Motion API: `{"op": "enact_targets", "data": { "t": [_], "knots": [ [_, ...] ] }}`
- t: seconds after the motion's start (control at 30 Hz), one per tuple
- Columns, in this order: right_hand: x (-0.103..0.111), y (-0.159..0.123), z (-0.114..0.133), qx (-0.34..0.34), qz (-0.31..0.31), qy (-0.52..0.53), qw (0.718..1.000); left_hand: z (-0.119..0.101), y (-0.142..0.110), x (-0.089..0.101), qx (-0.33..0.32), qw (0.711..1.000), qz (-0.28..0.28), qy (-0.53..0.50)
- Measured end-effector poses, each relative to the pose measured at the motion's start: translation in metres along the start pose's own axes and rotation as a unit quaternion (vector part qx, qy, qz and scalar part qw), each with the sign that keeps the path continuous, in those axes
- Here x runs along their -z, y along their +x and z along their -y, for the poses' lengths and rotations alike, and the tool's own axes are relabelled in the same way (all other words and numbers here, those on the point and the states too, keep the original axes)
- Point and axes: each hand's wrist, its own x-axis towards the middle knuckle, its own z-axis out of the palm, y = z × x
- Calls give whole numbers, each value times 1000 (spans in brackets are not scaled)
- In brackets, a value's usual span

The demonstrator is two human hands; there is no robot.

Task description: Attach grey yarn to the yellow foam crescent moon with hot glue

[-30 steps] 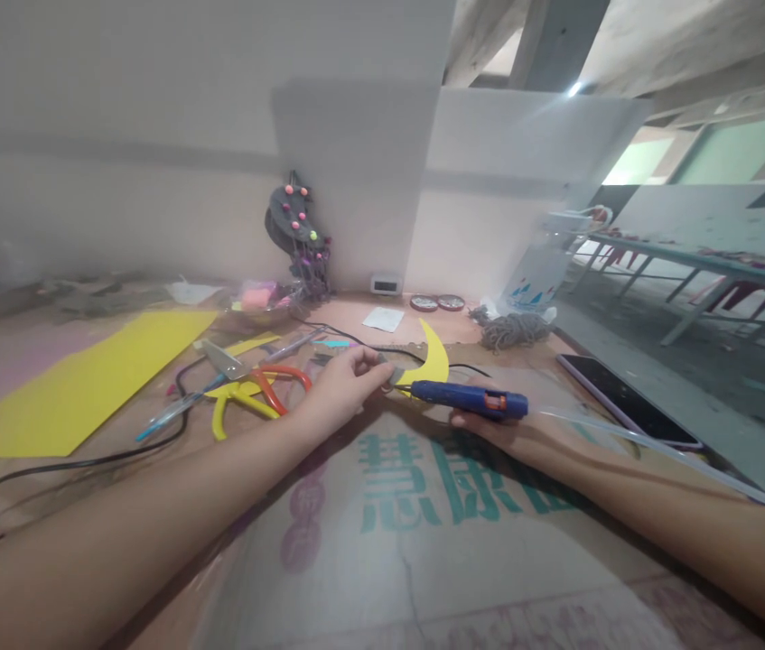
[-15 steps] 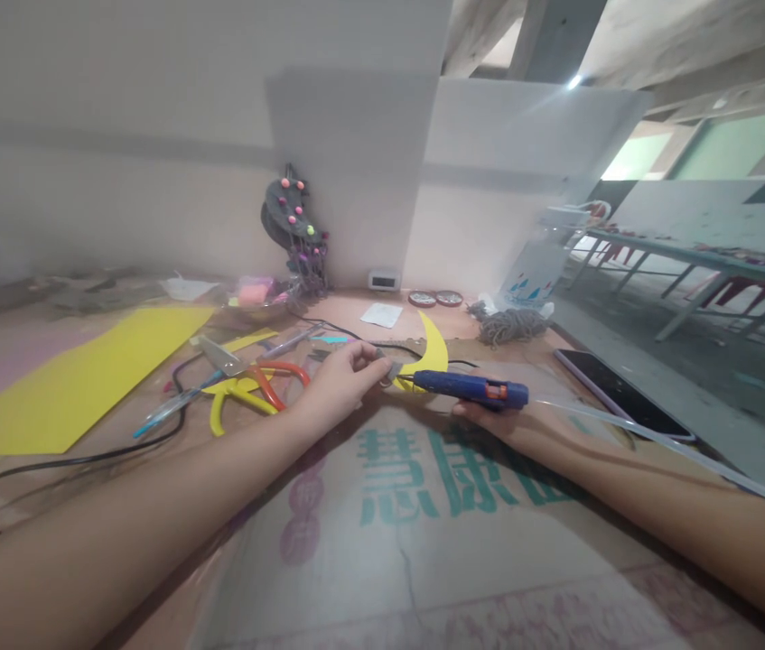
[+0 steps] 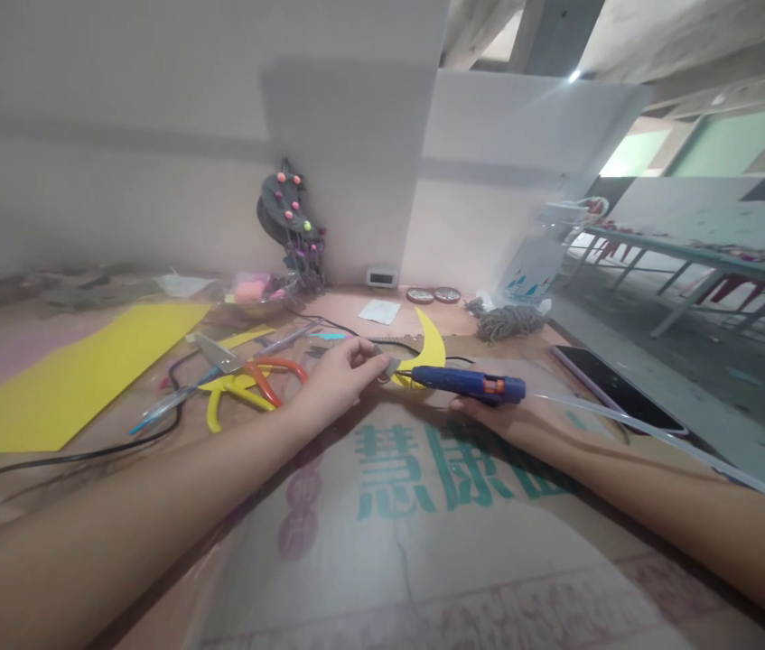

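My left hand is closed in a pinch on a small grey piece, perhaps fabric or yarn. A yellow crescent stands just beyond it, one tip by my fingers; whether they also hold that tip I cannot tell. A blue hot glue gun is gripped in my right hand, whose fingers are mostly hidden beneath it. Its nozzle points left and is at or very near the grey piece. From the gun's rear a clear glue stick runs off to the right.
Scissors, a pen and a yellow sheet lie left. Black cable crosses there. A grey crescent ornament with coloured beads is at the back. Grey yarn and a phone are right.
The view has tilted slightly, so things sit a little higher and leftward. The glue gun's nozzle has shifted slightly at the grey piece; both hands keep their holds.
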Motion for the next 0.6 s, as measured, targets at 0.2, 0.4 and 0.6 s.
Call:
{"op": "enact_targets", "data": {
  "t": [0.2,0.4,0.6],
  "knots": [
    [4,1,0,-6,2,22,1000,9,4,0,-14,999,12,-27],
    [12,-1,4,2,25,28,999,9,2,1,-22,1000,16,-15],
    [4,2,-17,1,5,15,1000,7,2,1,-27,999,14,-14]
  ]
}}
